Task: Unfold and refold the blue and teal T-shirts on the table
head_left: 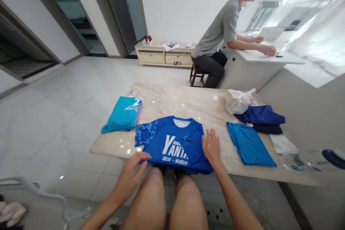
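A blue T-shirt (172,140) with white print lies front side up on the marble table (172,97), its lower part hanging at the near edge. The patterned sleeve on the left is spread out, while the right side is folded inward over the print. My right hand (212,147) rests flat along the shirt's right edge, fingers stretched out. Near the shirt's lower left corner is my left hand (133,170), its fingers apart and curved; whether the fingertips touch the cloth I cannot tell.
A folded teal shirt (122,115) lies at the left, a folded blue garment (250,143) at the right. Behind it are a white plastic bag (238,100) and dark blue clothes (260,115). A clear bottle (304,161) lies far right. Another person (221,32) sits at a white desk.
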Tool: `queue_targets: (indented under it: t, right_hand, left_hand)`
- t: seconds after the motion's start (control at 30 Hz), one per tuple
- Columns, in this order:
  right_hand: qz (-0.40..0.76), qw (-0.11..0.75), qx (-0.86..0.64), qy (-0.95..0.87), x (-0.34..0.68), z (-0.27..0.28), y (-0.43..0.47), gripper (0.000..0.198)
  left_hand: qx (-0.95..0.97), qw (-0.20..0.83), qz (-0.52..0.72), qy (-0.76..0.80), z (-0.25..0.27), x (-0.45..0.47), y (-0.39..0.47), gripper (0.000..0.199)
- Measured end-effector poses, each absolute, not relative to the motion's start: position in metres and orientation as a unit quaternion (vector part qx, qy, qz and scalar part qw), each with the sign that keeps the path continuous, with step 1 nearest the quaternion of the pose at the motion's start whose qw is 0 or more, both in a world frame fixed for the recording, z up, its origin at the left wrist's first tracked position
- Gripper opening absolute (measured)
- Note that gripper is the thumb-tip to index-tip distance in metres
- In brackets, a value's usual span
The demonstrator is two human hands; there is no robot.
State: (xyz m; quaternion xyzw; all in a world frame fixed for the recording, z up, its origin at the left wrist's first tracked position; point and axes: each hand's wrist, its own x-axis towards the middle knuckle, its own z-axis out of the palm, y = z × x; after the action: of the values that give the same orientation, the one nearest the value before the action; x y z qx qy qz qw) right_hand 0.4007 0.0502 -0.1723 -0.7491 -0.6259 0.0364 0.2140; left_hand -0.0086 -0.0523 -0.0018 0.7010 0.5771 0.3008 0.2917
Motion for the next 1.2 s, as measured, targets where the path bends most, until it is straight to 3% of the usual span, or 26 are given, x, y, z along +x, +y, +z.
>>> queue_targets:
  t: [0.2,0.43,0.8,1.03,1.2]
  right_hand:
    - [0.018,0.235,-0.759,-0.607,0.430,-0.182,0.032,0.072]
    - [-0.006,0.272,-0.743,-0.612,0.426,-0.189,0.034,0.068]
    - [0.006,0.240,-0.758,-0.607,0.420,-0.169,0.036,0.064]
    - [0.024,0.246,-0.763,-0.597,0.423,-0.168,0.036,0.063]
    - [0.026,0.240,-0.761,-0.602,0.425,-0.167,0.037,0.062]
  left_hand:
    - [0.645,0.113,0.188,0.732,-0.084,-0.051,0.060,0.042]
    - [0.545,0.089,0.105,0.827,-0.105,-0.050,0.095,0.045]
    - [0.564,0.185,0.171,0.787,-0.087,-0.035,0.122,0.012]
    - [0.660,0.203,0.234,0.685,-0.053,0.024,0.102,0.026]
    - [0.734,0.364,0.186,0.542,-0.044,0.067,0.081,0.047]
